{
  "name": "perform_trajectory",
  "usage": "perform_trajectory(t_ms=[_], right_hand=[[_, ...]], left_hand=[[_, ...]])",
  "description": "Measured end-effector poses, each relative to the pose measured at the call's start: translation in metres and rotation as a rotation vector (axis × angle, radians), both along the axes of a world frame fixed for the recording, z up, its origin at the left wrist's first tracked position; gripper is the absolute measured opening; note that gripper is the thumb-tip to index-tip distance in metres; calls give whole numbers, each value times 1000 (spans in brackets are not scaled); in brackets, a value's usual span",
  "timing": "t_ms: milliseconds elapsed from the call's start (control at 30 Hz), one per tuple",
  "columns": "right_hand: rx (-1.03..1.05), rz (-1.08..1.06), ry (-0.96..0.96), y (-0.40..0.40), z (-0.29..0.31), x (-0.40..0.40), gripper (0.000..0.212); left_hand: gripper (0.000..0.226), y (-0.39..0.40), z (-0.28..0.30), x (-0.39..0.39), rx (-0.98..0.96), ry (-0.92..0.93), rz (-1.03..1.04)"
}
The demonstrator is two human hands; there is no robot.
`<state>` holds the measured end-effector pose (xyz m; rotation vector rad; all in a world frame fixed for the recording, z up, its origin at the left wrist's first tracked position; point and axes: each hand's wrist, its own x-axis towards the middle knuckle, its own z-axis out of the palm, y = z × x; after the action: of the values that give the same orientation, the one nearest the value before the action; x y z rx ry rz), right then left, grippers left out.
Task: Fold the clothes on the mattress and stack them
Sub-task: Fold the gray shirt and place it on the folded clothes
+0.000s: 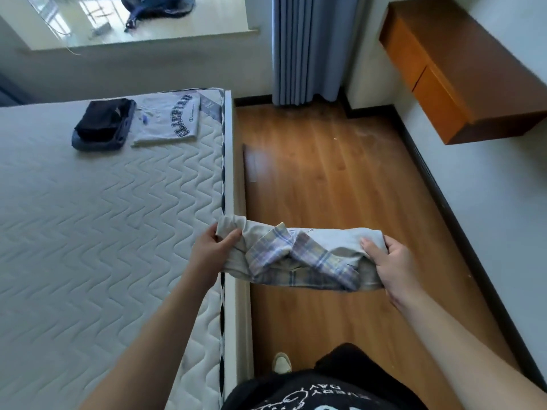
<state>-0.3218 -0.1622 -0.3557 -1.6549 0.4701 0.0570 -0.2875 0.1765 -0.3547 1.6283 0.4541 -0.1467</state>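
Plaid-collared grey shirt [299,257], folded into a band, hangs between the hands above the mattress [103,217] edge and wooden floor [325,179]: left hand [211,247] pinches one end, right hand [390,261] grips the other. Beyond the left hand lie a folded printed T-shirt [168,119] and dark folded clothes [103,124].

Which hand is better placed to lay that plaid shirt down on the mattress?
Probably the left hand: it grips the shirt end right over the mattress edge, while the right hand holds the other end out over the floor.
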Motion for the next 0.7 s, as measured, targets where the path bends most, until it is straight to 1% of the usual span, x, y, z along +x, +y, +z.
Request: perform_trajectory(t_ms=[167,267,433,567,700], right_hand=[[13,32,-23,-15,-1,92,11],[35,82,-17,-25,-5,151,8],[78,181,22,-38,-5,253,14],[100,250,5,-31,4,331,10],[122,309,-11,-9,10,400,10]], left_hand=[[8,-10,1,80,17,-8,14],[11,-17,0,129,38,-3,59],[11,-32,8,198,23,5,171],[17,-33,16,245,57,2,224],[13,-16,21,289,75,-2,311]])
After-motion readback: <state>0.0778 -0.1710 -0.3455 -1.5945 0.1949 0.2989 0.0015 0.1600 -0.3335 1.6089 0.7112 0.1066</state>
